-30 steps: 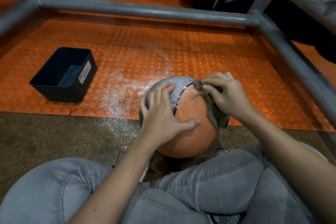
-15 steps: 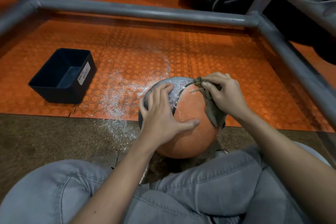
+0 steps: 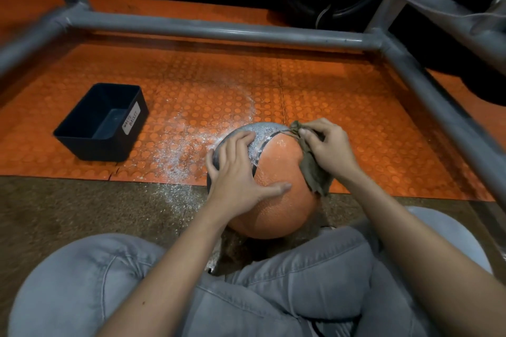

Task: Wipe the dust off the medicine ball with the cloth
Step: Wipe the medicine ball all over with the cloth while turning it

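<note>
An orange and grey medicine ball (image 3: 279, 167) sits on the floor just in front of my crossed legs. White dust covers its grey far panel. My left hand (image 3: 236, 175) lies spread over the ball's left top, fingers straight, thumb out across the orange part. My right hand (image 3: 327, 146) grips a bunched olive-brown cloth (image 3: 312, 172) and holds it against the ball's upper right side. The cloth's loose end hangs down the ball's right flank.
A dark open bin (image 3: 102, 122) with a white label stands on the orange studded mat (image 3: 342, 117) to the left. White dust (image 3: 180, 145) is scattered on the mat between bin and ball. A grey pipe frame (image 3: 219, 29) surrounds the mat at the back and right.
My right hand with the cloth has shifted slightly along the ball's upper right. The left hand stays spread on the ball. The camera view has tilted a little.
</note>
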Available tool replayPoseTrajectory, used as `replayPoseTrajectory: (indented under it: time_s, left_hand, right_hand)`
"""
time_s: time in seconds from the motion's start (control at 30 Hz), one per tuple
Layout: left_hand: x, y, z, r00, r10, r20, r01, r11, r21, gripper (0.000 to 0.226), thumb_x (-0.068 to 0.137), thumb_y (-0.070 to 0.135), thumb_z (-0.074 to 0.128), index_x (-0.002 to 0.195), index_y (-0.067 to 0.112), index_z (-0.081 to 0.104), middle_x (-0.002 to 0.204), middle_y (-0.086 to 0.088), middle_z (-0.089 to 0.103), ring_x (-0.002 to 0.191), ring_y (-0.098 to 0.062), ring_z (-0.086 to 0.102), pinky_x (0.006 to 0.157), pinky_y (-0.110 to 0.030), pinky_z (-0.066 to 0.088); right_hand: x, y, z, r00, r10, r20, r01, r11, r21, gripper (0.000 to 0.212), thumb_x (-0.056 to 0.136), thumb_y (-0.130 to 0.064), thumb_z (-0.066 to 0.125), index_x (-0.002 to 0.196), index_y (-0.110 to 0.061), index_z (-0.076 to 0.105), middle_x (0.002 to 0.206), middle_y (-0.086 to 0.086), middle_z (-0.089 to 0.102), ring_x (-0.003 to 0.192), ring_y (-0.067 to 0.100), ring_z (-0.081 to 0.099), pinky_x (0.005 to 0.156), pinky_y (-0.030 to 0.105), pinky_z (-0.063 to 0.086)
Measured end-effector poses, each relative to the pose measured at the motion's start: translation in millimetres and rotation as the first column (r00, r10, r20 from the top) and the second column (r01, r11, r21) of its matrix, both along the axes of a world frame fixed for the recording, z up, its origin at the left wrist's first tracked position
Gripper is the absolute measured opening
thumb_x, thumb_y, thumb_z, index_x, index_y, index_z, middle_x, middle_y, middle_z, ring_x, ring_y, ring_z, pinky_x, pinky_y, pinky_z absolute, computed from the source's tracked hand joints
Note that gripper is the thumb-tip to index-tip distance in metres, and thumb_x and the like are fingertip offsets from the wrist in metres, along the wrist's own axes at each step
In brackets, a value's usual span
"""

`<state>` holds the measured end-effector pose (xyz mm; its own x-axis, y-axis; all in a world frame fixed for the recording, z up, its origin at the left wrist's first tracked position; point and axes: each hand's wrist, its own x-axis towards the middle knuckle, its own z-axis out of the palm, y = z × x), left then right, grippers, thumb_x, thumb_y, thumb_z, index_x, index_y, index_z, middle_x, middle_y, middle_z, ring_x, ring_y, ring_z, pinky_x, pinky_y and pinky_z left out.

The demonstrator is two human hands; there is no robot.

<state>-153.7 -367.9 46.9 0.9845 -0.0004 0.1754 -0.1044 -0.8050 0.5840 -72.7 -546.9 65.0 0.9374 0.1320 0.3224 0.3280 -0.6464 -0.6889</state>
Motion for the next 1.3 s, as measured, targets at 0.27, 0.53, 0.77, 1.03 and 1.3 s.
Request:
replayPoseTrajectory:
  time_s: [0.27, 0.53, 0.77, 1.03, 1.3]
  left_hand:
    - [5.7, -2.5, 11.3, 0.996, -0.035, -0.085, 0.043, 0.995, 0.091, 0.103, 0.068, 0.065, 0.065, 0.145, 0.021, 0.013, 0.148, 0.009, 0.012, 0.137, -0.003, 0.005, 0.114, -0.052, -0.004]
    - [24.1, 4.6, 34.5, 0.936, -0.082, -0.341, 0.191, 0.936, 0.297, 0.123, 0.06, 0.083, 0.053, 0.148, 0.016, -0.001, 0.154, 0.004, -0.001, 0.143, -0.017, -0.001, 0.113, -0.056, -0.004]
    - [21.6, 13.0, 46.6, 0.892, -0.056, -0.45, 0.227, 0.914, 0.336, 0.122, 0.058, 0.071, 0.071, 0.145, 0.014, 0.008, 0.141, -0.002, 0.013, 0.137, -0.022, 0.008, 0.113, -0.053, 0.005]
    - [21.5, 17.9, 40.8, 0.938, -0.198, -0.285, 0.236, 0.966, 0.103, 0.118, 0.052, 0.063, 0.079, 0.144, 0.022, 0.017, 0.146, 0.01, 0.013, 0.14, -0.011, 0.0, 0.116, -0.045, -0.006]
    - [21.4, 22.9, 14.7, 0.963, -0.244, -0.119, 0.241, 0.97, -0.037, 0.13, 0.034, 0.083, 0.054, 0.145, 0.027, 0.015, 0.13, 0.029, 0.009, 0.124, 0.013, -0.001, 0.113, -0.035, -0.016]
  right_hand:
    - [-32.9, 30.0, 6.2, 0.924, 0.307, 0.227, -0.265, 0.944, -0.196, 0.026, 0.09, -0.028, 0.051, 0.099, -0.017, 0.073, 0.096, 0.001, 0.064, 0.089, 0.022, 0.049, 0.08, 0.026, 0.031]
    - [1.6, 7.7, 3.5, 1.0, -0.017, -0.019, 0.018, 1.0, 0.005, 0.019, 0.091, -0.012, 0.059, 0.104, -0.007, 0.073, 0.097, 0.008, 0.064, 0.1, 0.032, 0.056, 0.092, 0.034, 0.038]
    - [-46.8, 41.7, 6.4, 0.937, 0.286, 0.203, -0.246, 0.948, -0.202, 0.029, 0.089, -0.028, 0.048, 0.097, -0.016, 0.072, 0.092, 0.004, 0.062, 0.088, 0.024, 0.047, 0.077, 0.033, 0.035]
    - [-8.8, 19.4, 6.2, 0.999, -0.038, -0.009, 0.037, 0.999, -0.038, 0.02, 0.092, -0.015, 0.058, 0.106, -0.01, 0.072, 0.097, 0.003, 0.06, 0.101, 0.029, 0.051, 0.084, 0.025, 0.03]
    - [-31.4, 25.3, 6.4, 0.949, 0.239, 0.205, -0.202, 0.961, -0.19, 0.023, 0.09, -0.025, 0.054, 0.099, -0.015, 0.073, 0.093, 0.001, 0.063, 0.085, 0.022, 0.051, 0.076, 0.028, 0.033]
